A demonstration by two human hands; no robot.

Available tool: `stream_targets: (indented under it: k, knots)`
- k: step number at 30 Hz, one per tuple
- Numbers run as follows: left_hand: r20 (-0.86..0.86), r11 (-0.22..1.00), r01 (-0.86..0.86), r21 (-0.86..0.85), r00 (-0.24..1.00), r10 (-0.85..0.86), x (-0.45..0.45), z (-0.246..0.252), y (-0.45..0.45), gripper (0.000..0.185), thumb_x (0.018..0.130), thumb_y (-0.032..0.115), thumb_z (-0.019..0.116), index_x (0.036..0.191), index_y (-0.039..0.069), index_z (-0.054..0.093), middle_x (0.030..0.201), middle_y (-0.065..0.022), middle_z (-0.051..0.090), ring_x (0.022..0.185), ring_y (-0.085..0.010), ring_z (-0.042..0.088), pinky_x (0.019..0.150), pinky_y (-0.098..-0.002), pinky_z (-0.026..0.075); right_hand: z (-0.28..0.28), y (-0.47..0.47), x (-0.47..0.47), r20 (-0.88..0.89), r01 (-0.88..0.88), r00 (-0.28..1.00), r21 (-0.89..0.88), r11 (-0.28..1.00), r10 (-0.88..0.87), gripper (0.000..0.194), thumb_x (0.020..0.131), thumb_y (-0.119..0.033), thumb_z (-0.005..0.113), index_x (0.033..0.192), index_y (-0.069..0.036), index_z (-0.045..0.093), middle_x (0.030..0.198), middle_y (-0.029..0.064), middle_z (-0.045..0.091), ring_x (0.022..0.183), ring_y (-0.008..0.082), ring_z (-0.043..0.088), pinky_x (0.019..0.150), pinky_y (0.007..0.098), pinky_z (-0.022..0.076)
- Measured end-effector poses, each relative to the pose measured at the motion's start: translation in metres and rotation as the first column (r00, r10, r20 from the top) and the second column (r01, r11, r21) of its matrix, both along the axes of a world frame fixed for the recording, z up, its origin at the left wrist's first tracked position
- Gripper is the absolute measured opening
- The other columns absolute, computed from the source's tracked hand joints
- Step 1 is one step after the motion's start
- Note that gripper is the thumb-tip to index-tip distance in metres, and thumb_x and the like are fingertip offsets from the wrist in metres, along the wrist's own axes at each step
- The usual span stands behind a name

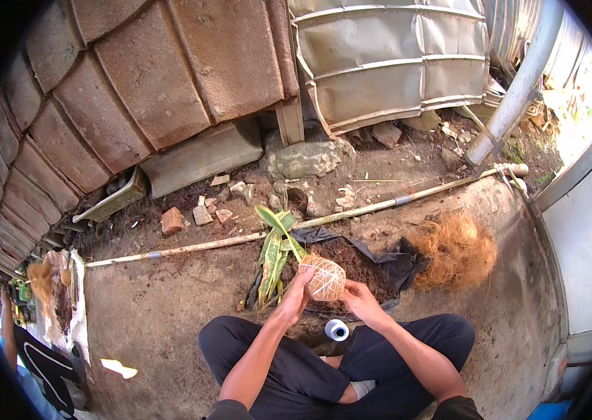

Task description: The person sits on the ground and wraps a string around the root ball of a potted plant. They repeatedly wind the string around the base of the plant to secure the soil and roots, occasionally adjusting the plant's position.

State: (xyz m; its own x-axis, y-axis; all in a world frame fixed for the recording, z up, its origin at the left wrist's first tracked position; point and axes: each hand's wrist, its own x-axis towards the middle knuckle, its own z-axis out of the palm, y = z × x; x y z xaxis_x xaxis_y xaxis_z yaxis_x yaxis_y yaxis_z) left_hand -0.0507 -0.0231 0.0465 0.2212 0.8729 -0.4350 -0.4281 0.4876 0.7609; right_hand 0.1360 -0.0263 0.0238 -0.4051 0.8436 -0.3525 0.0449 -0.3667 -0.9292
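A ball of coconut fibre, wrapped crosswise in white thread, is held over my lap, with snake plant leaves rising from its upper left. My left hand cups its left side, thumb on top. At the lower right edge of the ball, my right hand grips with bent fingers; whether thread is pinched there is too small to tell. A thread spool stands upright below the ball, between my crossed legs. More snake plant leaves, partly yellowed, lie to the left.
Dark soil lies on a black plastic sheet beyond my hands. A heap of loose coconut fibre sits right. A long pole crosses the ground, with broken bricks behind it. Another person is at far left.
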Motion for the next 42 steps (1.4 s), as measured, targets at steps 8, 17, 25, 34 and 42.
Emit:
stream_targets:
  k: [8,17,25,34,42]
  knots:
    - [0.154,0.996,0.042,-0.084,0.988,-0.028,-0.009,-0.003,0.003,0.047,0.100,0.041,0.045,0.128,0.003,0.048,0.116,-0.0091,0.064,0.101,-0.0193,0.066,0.078,-0.0370,0.056,-0.004,0.004,0.000,-0.203,0.145,0.964,-0.150,0.978,-0.174,0.017,0.104,-0.021,0.048,0.093,-0.009,0.055,0.068,-0.0087,0.043,0.052,0.0005,0.031,0.046,0.0200,0.0240]
    - [-0.368,0.972,0.234,0.008,0.905,-0.215,-0.022,0.011,0.009,0.049,0.092,0.031,0.063,0.127,-0.001,0.051,0.118,-0.0104,0.063,0.102,-0.0167,0.063,0.085,-0.0299,0.051,0.007,0.008,0.008,-0.146,0.180,0.972,-0.045,0.983,-0.184,0.018,0.104,-0.022,0.049,0.092,-0.009,0.053,0.065,-0.0099,0.037,0.051,0.0008,0.029,0.045,0.0210,0.0233]
    - [-0.550,0.930,0.339,0.140,0.808,-0.211,-0.007,-0.006,0.009,0.075,0.084,0.031,0.076,0.144,0.005,0.039,0.127,-0.0126,0.055,0.115,-0.0206,0.055,0.099,-0.0332,0.044,0.008,0.008,0.006,0.119,0.159,0.970,0.355,0.921,-0.213,0.016,0.100,-0.013,0.053,0.090,-0.001,0.059,0.068,-0.0037,0.049,0.062,0.0034,0.040,0.054,0.0229,0.0341]
    - [-0.070,0.962,0.247,-0.114,0.964,-0.256,0.002,0.006,0.004,0.065,0.094,0.018,0.051,0.150,0.008,0.020,0.142,-0.0087,0.041,0.128,-0.0199,0.044,0.107,-0.0412,0.037,0.017,0.010,0.012,0.186,0.170,0.944,0.432,0.885,-0.273,0.019,0.097,-0.017,0.055,0.093,0.001,0.060,0.064,0.0070,0.054,0.058,0.0102,0.048,0.056,0.0301,0.0412]
    - [-0.156,0.977,0.210,-0.043,0.964,-0.214,0.007,0.013,0.010,0.052,0.088,0.009,0.051,0.139,0.001,0.044,0.128,-0.0061,0.054,0.115,-0.0144,0.052,0.102,-0.0290,0.039,0.013,0.012,0.016,0.114,0.180,0.965,0.367,0.913,-0.236,0.017,0.097,-0.015,0.053,0.092,0.001,0.059,0.070,0.0046,0.058,0.063,0.0106,0.050,0.059,0.0298,0.0427]
